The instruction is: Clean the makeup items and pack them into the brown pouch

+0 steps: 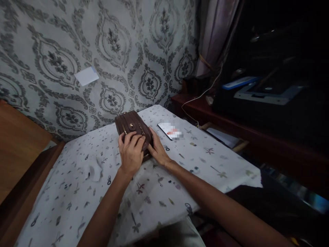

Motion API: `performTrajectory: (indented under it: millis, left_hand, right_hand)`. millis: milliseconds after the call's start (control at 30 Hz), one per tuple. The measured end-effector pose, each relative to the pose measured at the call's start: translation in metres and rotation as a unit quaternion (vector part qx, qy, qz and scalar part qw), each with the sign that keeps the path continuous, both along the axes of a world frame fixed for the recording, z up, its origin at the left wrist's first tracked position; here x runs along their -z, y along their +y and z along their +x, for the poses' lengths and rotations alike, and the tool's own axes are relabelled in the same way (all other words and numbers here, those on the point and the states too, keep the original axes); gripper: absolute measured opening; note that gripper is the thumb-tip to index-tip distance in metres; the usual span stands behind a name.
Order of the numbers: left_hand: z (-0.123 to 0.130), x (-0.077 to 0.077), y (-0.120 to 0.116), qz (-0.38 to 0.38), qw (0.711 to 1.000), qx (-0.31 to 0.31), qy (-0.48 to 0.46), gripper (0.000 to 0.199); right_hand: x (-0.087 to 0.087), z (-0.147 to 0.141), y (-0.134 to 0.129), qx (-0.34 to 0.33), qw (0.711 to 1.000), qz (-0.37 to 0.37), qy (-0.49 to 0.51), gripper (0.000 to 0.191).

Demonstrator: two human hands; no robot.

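A brown bag with gold zips and a round snap lies on the cloth-covered table, near its far edge. My left hand rests on the bag's near part, its fingers bent over the top and slightly apart. Against the bag's right side lies my right hand, with fingers along the edge and the thumb at the near corner. Both hands touch the bag. The tips of some right fingers are hidden behind it.
Right of the bag lies a phone with a lit screen. A crumpled white piece is on the patterned cloth at the left. Beyond are a papered wall, a dark red desk with a white cable, and wooden furniture at far left.
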State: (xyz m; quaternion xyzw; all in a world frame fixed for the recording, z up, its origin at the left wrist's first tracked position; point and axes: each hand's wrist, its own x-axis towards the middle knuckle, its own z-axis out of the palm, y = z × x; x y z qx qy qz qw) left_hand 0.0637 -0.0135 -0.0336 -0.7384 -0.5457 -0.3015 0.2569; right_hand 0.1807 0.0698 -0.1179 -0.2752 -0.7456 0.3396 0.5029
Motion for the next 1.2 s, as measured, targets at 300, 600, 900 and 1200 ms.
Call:
performTrajectory:
  millis: [300,600,900,1200]
  left_hand:
    - [-0.005,0.002,0.016,0.026,0.976,-0.019,-0.216,0.017]
    - [-0.005,0.000,0.017,0.003,0.972,-0.002,-0.235,0.019]
    - [-0.005,0.000,0.010,-0.027,0.979,0.047,-0.196,0.012]
    - [-0.008,0.003,0.008,-0.027,0.986,0.068,-0.148,0.011]
  right_hand:
    - [-0.010,0.006,0.001,-0.007,1.000,-0.019,0.010,0.072]
    - [-0.012,0.005,0.001,-0.004,0.999,-0.020,0.024,0.065]
    - [-0.010,-0.006,0.004,0.014,0.994,-0.056,0.091,0.058]
    - [-0.008,-0.006,0.006,0.009,0.994,-0.045,0.102,0.055]
